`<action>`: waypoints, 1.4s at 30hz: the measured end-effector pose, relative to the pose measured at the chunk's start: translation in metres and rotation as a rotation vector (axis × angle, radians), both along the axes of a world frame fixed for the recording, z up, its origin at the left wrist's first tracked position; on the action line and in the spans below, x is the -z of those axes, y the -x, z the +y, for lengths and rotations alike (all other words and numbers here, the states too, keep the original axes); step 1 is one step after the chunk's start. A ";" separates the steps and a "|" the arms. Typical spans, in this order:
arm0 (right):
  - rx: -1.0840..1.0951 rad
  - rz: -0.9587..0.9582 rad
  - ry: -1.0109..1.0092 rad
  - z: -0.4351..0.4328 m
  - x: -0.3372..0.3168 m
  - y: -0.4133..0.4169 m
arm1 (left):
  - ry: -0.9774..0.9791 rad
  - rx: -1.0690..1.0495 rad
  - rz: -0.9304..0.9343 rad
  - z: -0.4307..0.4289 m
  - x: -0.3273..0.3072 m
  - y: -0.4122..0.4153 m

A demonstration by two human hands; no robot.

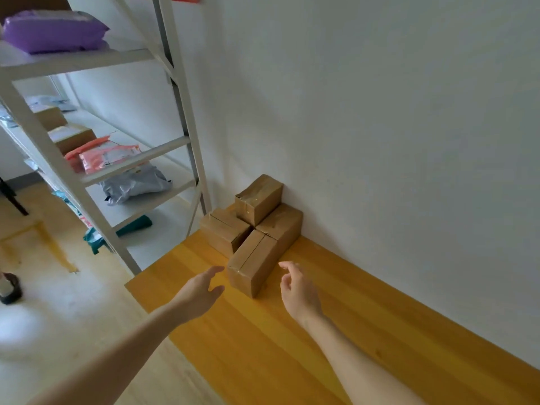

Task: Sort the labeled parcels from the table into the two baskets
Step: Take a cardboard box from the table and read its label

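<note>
"Cardboard, all of it? How many parcels do you count?"

"Four cardboard boxes (282,226), huddled at the far corner of the yellow table (292,346), against the white wall (380,112). The nearest box (252,263) stands between my two hands. My left hand (201,290) is spread, fingers straight, just beside its left face. My right hand (298,290) hangs just beside its right face, fingers loosely curled, holding nothing. Neither touches it."

"And the other three?"

"One to the left, one behind by the wall, one higher up and tilted. Whether that high one rests on the others or stands behind them, I cannot tell. The nearest box hides part of the two behind it. I can make out no print on any face from here."

"What stands beside the table?"

"One white rack (181,112), its top and left side cut off. On it I count one purple bag (55,32), two orange mailers (102,156) as far as I can tell, one grey bag (136,182), and two brown boxes (73,135), blurred. Low down, a teal thing (131,226) is half hidden by a post. On the floor, a dark object (10,287) is cut by the left edge."
</note>
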State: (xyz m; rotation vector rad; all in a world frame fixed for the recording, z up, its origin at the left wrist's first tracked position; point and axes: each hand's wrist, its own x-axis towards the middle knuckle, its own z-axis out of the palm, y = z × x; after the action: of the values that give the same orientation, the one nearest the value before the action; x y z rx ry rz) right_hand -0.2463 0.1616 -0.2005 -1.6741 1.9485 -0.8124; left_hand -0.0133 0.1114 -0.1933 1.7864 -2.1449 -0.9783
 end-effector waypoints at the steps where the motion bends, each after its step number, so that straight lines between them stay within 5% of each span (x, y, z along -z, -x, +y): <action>1: 0.002 0.001 -0.016 -0.009 0.004 -0.002 | -0.011 -0.005 0.007 -0.011 0.003 -0.001; 16: 0.233 -0.043 -0.133 -0.092 0.047 -0.070 | -0.341 0.018 0.201 -0.151 0.074 -0.027; 28: 0.495 0.106 -0.162 -0.113 0.057 -0.099 | -0.707 -0.017 0.328 -0.179 0.128 -0.014; 42: 0.770 -0.328 -0.277 -0.134 0.074 -0.114 | -0.745 0.124 0.277 -0.168 0.146 0.026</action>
State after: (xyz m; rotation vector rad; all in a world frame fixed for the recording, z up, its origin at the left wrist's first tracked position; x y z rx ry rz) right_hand -0.1325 0.0274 -0.2742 -0.5585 2.3215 -0.9367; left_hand -0.0390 -0.0569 -0.3394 1.6246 -1.8546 -2.1229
